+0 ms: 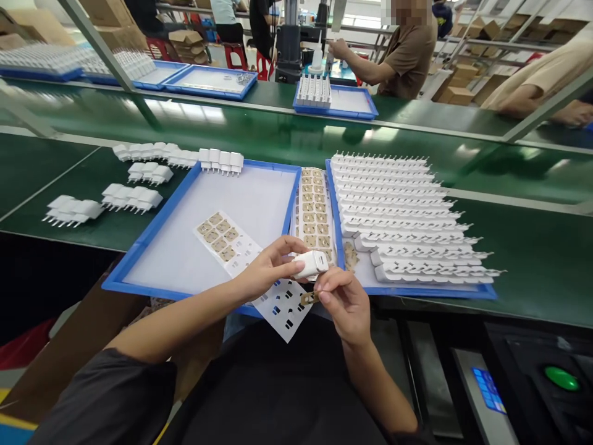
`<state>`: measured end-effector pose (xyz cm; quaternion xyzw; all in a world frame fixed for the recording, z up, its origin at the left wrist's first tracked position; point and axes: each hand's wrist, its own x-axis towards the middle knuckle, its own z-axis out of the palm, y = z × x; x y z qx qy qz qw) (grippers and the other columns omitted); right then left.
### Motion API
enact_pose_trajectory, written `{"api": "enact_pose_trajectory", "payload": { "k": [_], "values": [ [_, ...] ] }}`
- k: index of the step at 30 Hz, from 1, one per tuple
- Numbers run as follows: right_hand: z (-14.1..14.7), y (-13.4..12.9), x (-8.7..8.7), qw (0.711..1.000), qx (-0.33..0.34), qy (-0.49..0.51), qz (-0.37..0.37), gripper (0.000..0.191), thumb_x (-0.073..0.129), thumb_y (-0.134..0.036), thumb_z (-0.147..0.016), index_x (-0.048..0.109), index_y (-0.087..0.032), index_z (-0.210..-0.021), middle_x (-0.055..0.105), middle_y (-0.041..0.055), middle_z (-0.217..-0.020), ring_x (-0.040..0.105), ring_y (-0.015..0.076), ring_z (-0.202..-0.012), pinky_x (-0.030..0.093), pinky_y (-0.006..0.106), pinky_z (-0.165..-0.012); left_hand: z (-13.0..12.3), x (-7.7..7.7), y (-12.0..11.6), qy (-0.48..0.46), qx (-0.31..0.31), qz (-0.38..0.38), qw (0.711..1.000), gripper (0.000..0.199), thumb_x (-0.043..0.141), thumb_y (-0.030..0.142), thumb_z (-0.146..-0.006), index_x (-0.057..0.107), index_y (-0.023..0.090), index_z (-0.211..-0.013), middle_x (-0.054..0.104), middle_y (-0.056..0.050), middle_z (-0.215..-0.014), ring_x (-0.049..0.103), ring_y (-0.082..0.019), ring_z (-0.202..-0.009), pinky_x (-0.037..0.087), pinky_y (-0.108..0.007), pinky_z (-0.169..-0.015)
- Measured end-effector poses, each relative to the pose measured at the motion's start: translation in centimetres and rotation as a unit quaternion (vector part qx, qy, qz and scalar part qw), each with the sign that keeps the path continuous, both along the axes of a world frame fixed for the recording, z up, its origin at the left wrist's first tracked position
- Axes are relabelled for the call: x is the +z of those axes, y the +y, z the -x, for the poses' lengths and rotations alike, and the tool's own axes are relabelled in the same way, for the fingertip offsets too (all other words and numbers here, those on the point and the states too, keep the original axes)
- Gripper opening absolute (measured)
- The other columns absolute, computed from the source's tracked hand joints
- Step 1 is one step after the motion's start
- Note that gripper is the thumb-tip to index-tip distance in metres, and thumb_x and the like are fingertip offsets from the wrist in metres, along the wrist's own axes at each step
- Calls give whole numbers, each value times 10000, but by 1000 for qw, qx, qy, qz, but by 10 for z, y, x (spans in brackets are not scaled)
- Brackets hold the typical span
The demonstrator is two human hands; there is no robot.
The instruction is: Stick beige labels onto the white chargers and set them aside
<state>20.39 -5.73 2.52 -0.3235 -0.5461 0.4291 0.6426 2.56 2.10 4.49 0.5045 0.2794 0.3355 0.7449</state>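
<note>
My left hand (273,266) is closed around a white plug-in charger (311,264), whose port end faces right. Just below and to the right, my right hand (345,300) pinches a small tan sticker (309,298) with cut-outs in it, a little apart from the charger. Under my hands a partly used sticker sheet (287,315) lies slantwise across the front edge of the left blue tray (157,228); tan stickers stay on its upper end. More full sticker sheets (315,210) lie between the two trays.
On the right, a blue tray (430,290) holds rows of white chargers (398,210). Loose chargers (132,196) stand on the green bench at left, others (221,161) on the left tray's back edge. A metal rail (259,111) crosses behind. A co-worker (403,55) sits opposite.
</note>
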Motion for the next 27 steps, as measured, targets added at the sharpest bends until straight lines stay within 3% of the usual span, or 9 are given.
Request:
{"api": "enact_pose_trajectory", "payload": {
  "k": [3,8,13,18,27],
  "values": [
    [7,2,-1,1000,3,0,14,114,645,-138,-927,652,-252,-941,615,2,-840,596,147,-805,485,286,-739,11,-6,0,65,12,-129,989,327,745,383,-872,655,203,-1130,696,-74,-1137,678,-217,-1064,571,-361,-920],
    [15,0,0,999,24,-18,39,105,650,-142,-925,663,-246,-935,621,-1,-822,597,142,-787,481,273,-710,23,-9,1,192,68,-336,920,481,838,381,-784,653,192,-1186,739,-86,-1129,711,-239,-1033,582,-371,-928],
    [13,-1,2,998,14,-1,66,95,665,-155,-921,670,-249,-930,633,-9,-823,600,139,-798,485,268,-723,27,-11,-4,156,92,-456,872,446,781,276,-851,608,193,-1254,734,-116,-1215,721,-231,-1116,592,-335,-951],
    [13,5,7,991,-84,25,102,91,686,-174,-921,689,-261,-946,649,-7,-905,613,144,-916,488,282,-853,26,-10,-9,136,100,-495,852,478,775,220,-839,589,192,-1278,734,-129,-1211,711,-239,-1144,596,-341,-959],
    [17,9,9,989,-89,17,118,72,706,-203,-917,698,-268,-947,655,-14,-913,610,137,-907,483,274,-845,25,-7,-9,140,87,-503,848,482,766,220,-842,590,204,-1291,730,-116,-1229,700,-233,-1158,578,-354,-991]
  ]
}}
